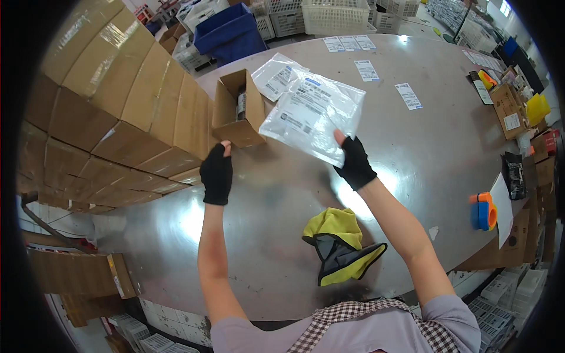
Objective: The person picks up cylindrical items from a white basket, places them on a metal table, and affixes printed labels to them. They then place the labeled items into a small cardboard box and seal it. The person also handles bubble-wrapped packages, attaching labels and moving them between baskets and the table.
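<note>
My right hand (356, 165), in a black fingerless glove, grips the near right corner of a clear plastic mailing bag (321, 112) with a white label on top. Its thumb lies over the plastic. The bag overlaps a second labelled plastic bag (272, 76) behind it. My left hand (216, 175), gloved the same way, is at the near left corner of an open cardboard box (250, 138). Only its thumb tip shows clearly; the other fingers are hidden. Inside the box stands a dark item with a pale label (241, 103).
Stacked taped cartons (129, 117) rise along the left. A yellow-and-grey cloth (341, 244) lies on the metal table (265, 247) near me. Several paper labels (366, 70) lie at the back. Tape rolls (485, 212) are on the right; a blue bin (229, 35) stands beyond.
</note>
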The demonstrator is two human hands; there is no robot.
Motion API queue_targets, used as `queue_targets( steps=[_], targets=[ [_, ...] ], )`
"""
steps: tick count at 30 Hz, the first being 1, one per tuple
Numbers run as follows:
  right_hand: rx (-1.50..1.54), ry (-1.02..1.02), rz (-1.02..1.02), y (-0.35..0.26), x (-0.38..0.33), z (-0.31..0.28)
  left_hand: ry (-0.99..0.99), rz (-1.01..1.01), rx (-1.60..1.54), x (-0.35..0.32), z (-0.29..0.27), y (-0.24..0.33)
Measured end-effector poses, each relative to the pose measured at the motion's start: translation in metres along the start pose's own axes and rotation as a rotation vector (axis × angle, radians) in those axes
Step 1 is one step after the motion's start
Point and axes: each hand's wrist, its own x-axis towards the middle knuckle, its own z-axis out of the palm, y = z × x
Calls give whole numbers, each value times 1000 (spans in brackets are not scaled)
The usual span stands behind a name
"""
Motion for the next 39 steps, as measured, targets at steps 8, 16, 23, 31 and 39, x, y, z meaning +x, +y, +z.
queue_targets(
  steps=[8, 16, 23, 31, 39],
  targets=[
    [-83, 163, -175, 14, 74, 5, -103, -177, 16, -52, -29, 3],
    [-426, 250, -424, 19, 183, 77, -105, -198, -228, -105, -16, 22],
    [-644, -408, 292, 75, 116, 11, -99, -369, -512, -120, -13, 69],
    [-802, -376, 157, 1, -160, -14, 130, -632, -1002, -126, 23, 240],
    [-923, 414, -303, -96, -312, -136, -565, -343, -1181, -202, 79, 443]
  ],
)
